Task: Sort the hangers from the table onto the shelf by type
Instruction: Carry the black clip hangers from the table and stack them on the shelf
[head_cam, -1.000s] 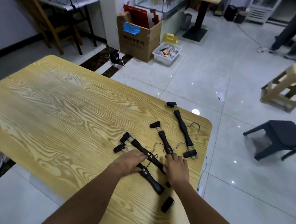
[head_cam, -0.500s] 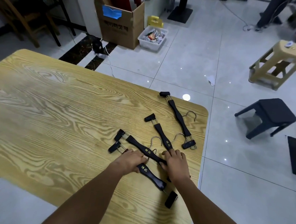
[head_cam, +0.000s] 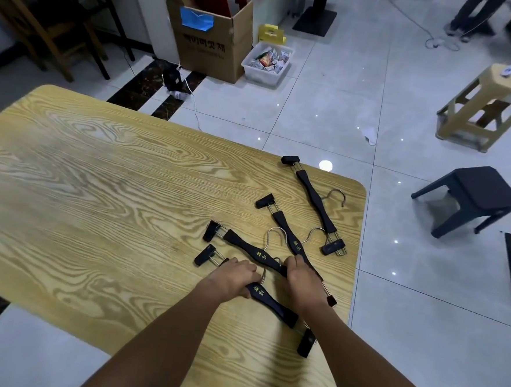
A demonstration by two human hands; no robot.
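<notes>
Left hand (head_cam: pixel 232 278) lies knuckles up near the worktop's (head_cam: pixel 96 197) front right part, fingers curled round the bar of the nearest hanger (head_cam: pixel 274 304), a black clip type with gold lettering; one clip sticks out left of the hand, the other sits close to the front edge. Right hand (head_cam: pixel 304 283) is just beside it, fingers curled over the near end of the second hanger (head_cam: pixel 257 253); the palm covers the lower stretch of the third hanger (head_cam: pixel 290 238), so the exact contact there is hidden. Third hanger's far clip and wire hook show clear of the hand. Farthest hanger (head_cam: pixel 314 197) lies apart by the right edge, hook pointing outward. All four are the same black clip type, all on the worktop. Beyond, on tiled floor: dark stool (head_cam: pixel 478 193) at right, tan stool (head_cam: pixel 490 101) farther back, paper scrap (head_cam: pixel 370 136) between. Farther: clear bin (head_cam: pixel 267 73) filled with small packets, touching a cardboard box (head_cam: pixel 210 48) holding red boards, blue patch on its front. Wooden chair (head_cam: pixel 47 36) far left. Someone's legs (head_cam: pixel 469 15) at the far end.
</notes>
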